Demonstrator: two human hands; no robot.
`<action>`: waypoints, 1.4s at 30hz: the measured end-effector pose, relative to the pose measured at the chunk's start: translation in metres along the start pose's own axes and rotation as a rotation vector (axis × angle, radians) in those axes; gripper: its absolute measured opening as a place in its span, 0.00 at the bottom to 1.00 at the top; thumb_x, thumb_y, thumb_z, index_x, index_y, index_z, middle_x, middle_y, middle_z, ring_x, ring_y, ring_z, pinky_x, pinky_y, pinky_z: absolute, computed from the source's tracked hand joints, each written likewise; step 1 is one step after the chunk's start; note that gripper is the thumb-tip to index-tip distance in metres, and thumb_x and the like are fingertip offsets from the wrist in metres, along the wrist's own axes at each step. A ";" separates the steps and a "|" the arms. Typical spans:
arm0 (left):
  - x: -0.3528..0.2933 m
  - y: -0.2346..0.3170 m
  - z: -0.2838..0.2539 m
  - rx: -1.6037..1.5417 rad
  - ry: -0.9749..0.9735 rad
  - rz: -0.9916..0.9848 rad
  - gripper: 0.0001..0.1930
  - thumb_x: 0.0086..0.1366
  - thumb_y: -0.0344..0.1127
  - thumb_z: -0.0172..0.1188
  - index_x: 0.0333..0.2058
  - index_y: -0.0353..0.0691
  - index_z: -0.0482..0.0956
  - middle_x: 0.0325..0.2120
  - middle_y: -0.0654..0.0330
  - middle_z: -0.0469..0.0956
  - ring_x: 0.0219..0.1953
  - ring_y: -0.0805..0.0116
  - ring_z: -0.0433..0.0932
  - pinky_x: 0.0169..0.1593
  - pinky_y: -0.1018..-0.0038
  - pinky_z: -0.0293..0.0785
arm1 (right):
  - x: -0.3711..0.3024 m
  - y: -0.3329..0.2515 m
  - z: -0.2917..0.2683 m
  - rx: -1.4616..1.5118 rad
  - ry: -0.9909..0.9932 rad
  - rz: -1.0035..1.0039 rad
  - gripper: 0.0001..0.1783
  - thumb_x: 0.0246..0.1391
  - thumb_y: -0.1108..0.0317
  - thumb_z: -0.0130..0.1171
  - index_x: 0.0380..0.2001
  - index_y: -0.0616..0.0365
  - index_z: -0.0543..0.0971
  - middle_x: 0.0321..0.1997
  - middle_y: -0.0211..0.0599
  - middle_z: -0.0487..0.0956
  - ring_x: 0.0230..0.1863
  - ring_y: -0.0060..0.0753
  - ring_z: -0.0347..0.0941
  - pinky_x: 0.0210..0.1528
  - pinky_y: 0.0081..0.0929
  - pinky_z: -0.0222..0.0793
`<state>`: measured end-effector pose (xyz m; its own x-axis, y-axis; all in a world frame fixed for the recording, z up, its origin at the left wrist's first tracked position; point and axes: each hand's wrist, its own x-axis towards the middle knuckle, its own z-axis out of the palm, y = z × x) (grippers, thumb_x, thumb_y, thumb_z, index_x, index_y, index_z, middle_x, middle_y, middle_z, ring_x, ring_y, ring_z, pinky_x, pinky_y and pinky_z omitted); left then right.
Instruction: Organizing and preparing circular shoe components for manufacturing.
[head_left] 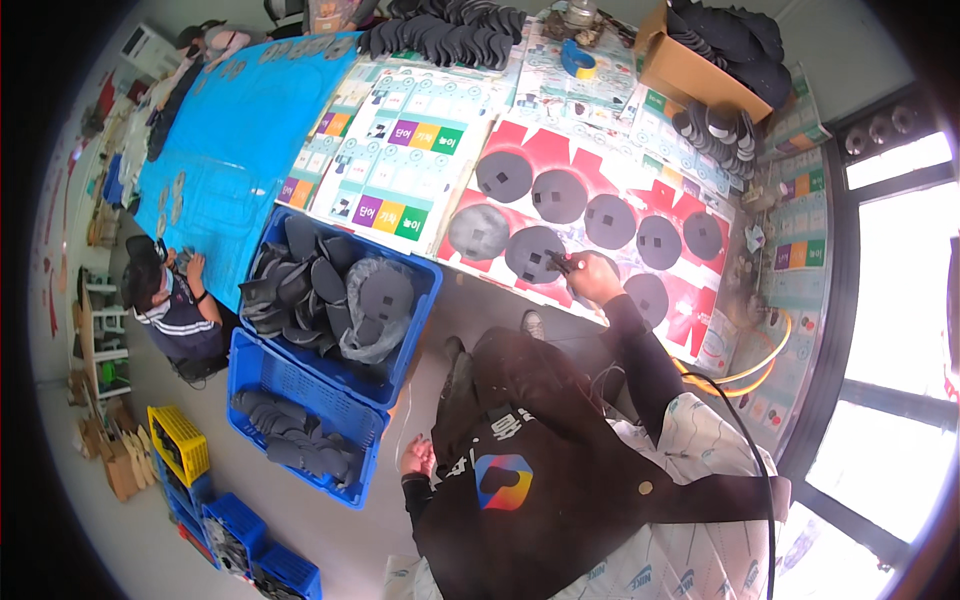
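Note:
My right hand (594, 277) reaches over the printed red and white sheet, fingers closed on a small dark tool (561, 263) whose kind I cannot make out. Its tip is at the edge of a round dark grey disc (532, 254) bearing small black squares. Several similar discs lie around it, among them a lighter grey one (478, 232) on the left and another disc (646, 299) beside my right wrist. Low beside my lap, my left hand (418, 457) hangs with loosely bent fingers, and nothing shows in it.
Blue crates (425, 330) of dark curved pieces stand left of me. A cardboard box (690, 75) of dark pieces and a blue tape roll (577, 60) are at the far side. A yellow hose (745, 380) loops at the right. Another person (175, 310) works at the blue table (225, 130).

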<state>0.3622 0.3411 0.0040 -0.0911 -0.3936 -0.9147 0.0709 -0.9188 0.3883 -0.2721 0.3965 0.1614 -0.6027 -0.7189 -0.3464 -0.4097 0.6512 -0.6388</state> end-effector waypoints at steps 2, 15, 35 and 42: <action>0.004 -0.003 -0.012 0.032 0.050 -0.051 0.20 0.68 0.40 0.61 0.55 0.40 0.75 0.42 0.53 0.77 0.35 0.62 0.78 0.37 0.69 0.80 | 0.000 0.003 -0.001 0.017 0.074 0.029 0.18 0.54 0.63 0.52 0.45 0.57 0.83 0.36 0.62 0.80 0.42 0.65 0.77 0.46 0.51 0.72; 0.020 -0.008 -0.027 0.215 -0.081 0.102 0.20 0.69 0.37 0.59 0.58 0.42 0.72 0.48 0.47 0.76 0.36 0.60 0.79 0.36 0.68 0.81 | 0.004 -0.010 -0.001 0.000 -0.013 -0.102 0.18 0.56 0.61 0.48 0.42 0.54 0.83 0.38 0.59 0.81 0.43 0.65 0.77 0.47 0.53 0.72; 0.017 -0.018 -0.028 0.222 -0.020 0.031 0.22 0.70 0.40 0.57 0.60 0.41 0.71 0.46 0.50 0.81 0.30 0.66 0.77 0.29 0.74 0.73 | 0.017 -0.005 0.001 -0.039 0.277 -0.075 0.12 0.54 0.66 0.52 0.35 0.58 0.82 0.29 0.60 0.80 0.34 0.68 0.77 0.37 0.55 0.72; 0.019 -0.020 -0.021 0.216 -0.027 0.033 0.21 0.70 0.40 0.57 0.59 0.41 0.71 0.45 0.50 0.81 0.28 0.66 0.76 0.29 0.74 0.73 | -0.010 0.003 -0.009 -0.027 0.173 0.011 0.14 0.53 0.62 0.53 0.32 0.58 0.83 0.32 0.60 0.80 0.40 0.63 0.78 0.45 0.54 0.72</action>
<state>0.3804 0.3529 -0.0232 -0.1192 -0.4212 -0.8991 -0.1395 -0.8895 0.4352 -0.2738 0.4076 0.1694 -0.7151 -0.6608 -0.2277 -0.4196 0.6665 -0.6162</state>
